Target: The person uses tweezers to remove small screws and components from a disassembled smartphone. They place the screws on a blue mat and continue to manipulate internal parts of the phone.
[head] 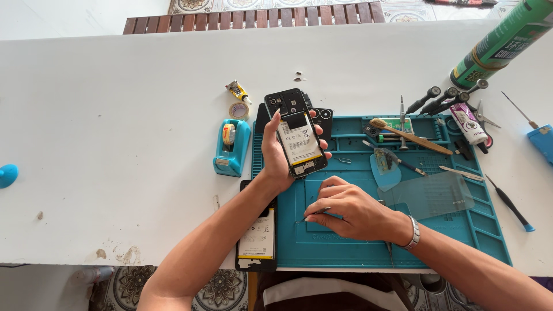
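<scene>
My left hand [275, 155] holds an opened smartphone [295, 133] upright above the teal repair mat [403, 230]; its battery and circuit boards are exposed. My right hand [348, 207] rests on the mat just below it, pinching thin metal tweezers [314, 215] whose tip points left, close to the mat surface. A second opened phone [257, 233] with a white battery lies flat at the mat's left edge, partly under my left forearm.
A teal tape dispenser [231, 147], a tape roll [238, 110] and a small glue tube [237, 91] lie left of the mat. Screwdrivers [440, 99], a wooden brush [409, 136], a clear screen sheet [432, 194] and a green canister [504, 43] sit to the right.
</scene>
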Tool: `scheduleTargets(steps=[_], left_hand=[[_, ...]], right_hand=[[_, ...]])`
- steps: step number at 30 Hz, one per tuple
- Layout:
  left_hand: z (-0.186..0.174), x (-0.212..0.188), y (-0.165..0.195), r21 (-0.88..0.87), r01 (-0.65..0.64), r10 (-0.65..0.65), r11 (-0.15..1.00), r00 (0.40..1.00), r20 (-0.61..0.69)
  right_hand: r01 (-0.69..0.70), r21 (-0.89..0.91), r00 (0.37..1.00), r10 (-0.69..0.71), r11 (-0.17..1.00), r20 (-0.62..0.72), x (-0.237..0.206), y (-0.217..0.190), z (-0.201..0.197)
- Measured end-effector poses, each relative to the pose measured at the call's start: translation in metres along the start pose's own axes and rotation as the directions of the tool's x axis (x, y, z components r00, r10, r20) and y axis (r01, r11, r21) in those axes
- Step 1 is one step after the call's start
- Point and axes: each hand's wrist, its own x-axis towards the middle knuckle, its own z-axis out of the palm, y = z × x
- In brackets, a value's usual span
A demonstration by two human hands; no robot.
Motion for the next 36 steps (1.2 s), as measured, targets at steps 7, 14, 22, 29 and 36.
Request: scheduleTargets(steps=[7,14,22,29,36], left_hand=[[-0.001,0.0,-0.001,0.004,0.006,-0.006,1.0,1.0,-0.003],[-0.003,0.0,-0.001,-0.036,0.009,-0.008,0.999,0.999,0.044],[-0.001,-0.003,-0.005,0.06,0.017,-0.021,0.998,0.997,0.077],[-0.001,-0.005,-0.011,0.262,-0.009,-0.001,0.965,0.999,0.04],[-0.001,-0.004,-0.01,0.271,-0.002,-0.008,0.962,0.999,0.034]], right_hand=[[-0.021,0.028,1.0,0.021,0.999,0.002,0.0,0.001,0.0],[-0.246,0.364,0.95,0.298,0.899,-0.095,-0.008,0.011,-0.011],[-0.276,0.703,0.77,0.589,0.655,-0.247,-0.007,0.033,-0.014],[-0.336,0.706,0.712,0.659,0.623,-0.242,0.002,0.03,-0.014],[-0.385,0.605,0.707,0.645,0.697,-0.292,0.003,0.025,-0.012]])
